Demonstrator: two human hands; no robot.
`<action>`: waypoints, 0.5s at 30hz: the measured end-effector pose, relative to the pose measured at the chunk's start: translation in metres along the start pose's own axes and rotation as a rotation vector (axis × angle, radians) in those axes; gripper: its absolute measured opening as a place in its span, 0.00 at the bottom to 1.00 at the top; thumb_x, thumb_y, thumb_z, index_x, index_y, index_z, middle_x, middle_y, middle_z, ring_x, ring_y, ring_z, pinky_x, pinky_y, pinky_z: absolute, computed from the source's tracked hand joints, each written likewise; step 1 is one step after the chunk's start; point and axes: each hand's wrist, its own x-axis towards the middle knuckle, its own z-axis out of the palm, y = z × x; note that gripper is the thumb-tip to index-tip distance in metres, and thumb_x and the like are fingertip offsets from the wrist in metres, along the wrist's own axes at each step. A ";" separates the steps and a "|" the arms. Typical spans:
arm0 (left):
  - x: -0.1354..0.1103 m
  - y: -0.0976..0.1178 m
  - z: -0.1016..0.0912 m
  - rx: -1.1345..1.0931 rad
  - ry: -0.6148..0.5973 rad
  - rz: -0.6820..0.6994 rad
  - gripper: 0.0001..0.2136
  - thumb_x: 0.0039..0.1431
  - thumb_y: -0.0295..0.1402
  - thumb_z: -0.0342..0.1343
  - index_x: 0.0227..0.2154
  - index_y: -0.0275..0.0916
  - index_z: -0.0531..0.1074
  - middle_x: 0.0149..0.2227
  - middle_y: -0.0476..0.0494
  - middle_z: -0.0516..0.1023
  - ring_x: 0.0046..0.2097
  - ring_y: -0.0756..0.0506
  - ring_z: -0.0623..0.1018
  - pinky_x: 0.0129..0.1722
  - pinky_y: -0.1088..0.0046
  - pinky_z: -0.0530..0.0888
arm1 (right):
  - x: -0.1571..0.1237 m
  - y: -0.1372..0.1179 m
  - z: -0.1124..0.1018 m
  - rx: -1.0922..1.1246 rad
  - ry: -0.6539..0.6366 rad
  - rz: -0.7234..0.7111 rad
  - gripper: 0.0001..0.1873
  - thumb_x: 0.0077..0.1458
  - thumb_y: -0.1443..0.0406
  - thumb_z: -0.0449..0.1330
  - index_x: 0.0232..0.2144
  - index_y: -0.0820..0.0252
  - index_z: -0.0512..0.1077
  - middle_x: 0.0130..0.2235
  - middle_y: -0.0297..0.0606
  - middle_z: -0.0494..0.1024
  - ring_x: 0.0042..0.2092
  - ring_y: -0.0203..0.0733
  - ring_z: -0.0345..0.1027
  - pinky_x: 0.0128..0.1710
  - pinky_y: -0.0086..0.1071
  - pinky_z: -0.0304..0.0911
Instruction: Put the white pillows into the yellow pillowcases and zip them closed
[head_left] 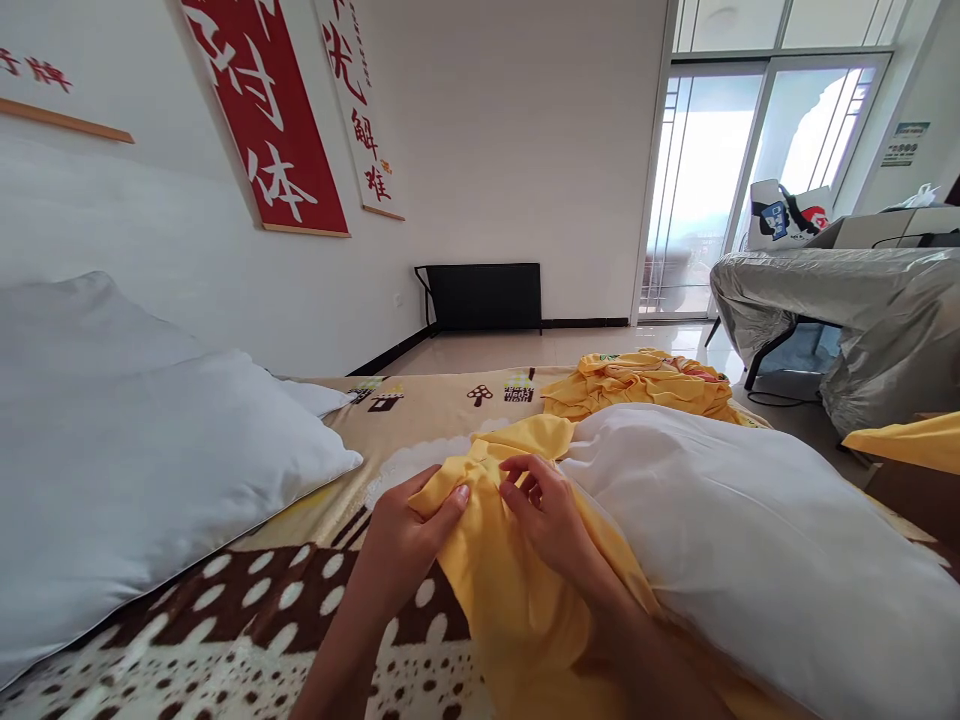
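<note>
A yellow cloth that looks like a pillowcase hangs bunched between my two hands. My left hand grips its gathered edge, the thumb pressed on top of the fabric. My right hand is closed, its curled fingertips pinching the cloth a little to the right of my left thumb. Right against the cloth lies a plump white pillow, its narrow end touching the yellow fabric. Whether part of the pillow sits inside the cloth, I cannot tell.
White pillows are piled at the left on the patterned blanket. A heap of yellow cloths lies at the far edge. Beyond on the right stands a table under a silvery cover. A black folded panel leans against the wall.
</note>
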 end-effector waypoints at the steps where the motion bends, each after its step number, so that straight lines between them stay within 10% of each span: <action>1: 0.000 0.001 -0.001 0.001 -0.039 0.004 0.15 0.52 0.46 0.54 0.30 0.36 0.70 0.26 0.47 0.73 0.29 0.46 0.73 0.26 0.75 0.69 | 0.000 0.002 0.001 -0.024 -0.036 0.004 0.07 0.53 0.63 0.57 0.35 0.58 0.71 0.34 0.35 0.72 0.30 0.34 0.62 0.31 0.29 0.58; 15: -0.008 0.009 -0.015 0.196 -0.152 0.025 0.09 0.50 0.39 0.53 0.23 0.38 0.67 0.21 0.52 0.65 0.24 0.51 0.63 0.22 0.78 0.62 | 0.002 0.010 0.001 -0.099 -0.149 0.006 0.04 0.53 0.66 0.54 0.27 0.58 0.67 0.28 0.33 0.71 0.30 0.36 0.61 0.31 0.30 0.55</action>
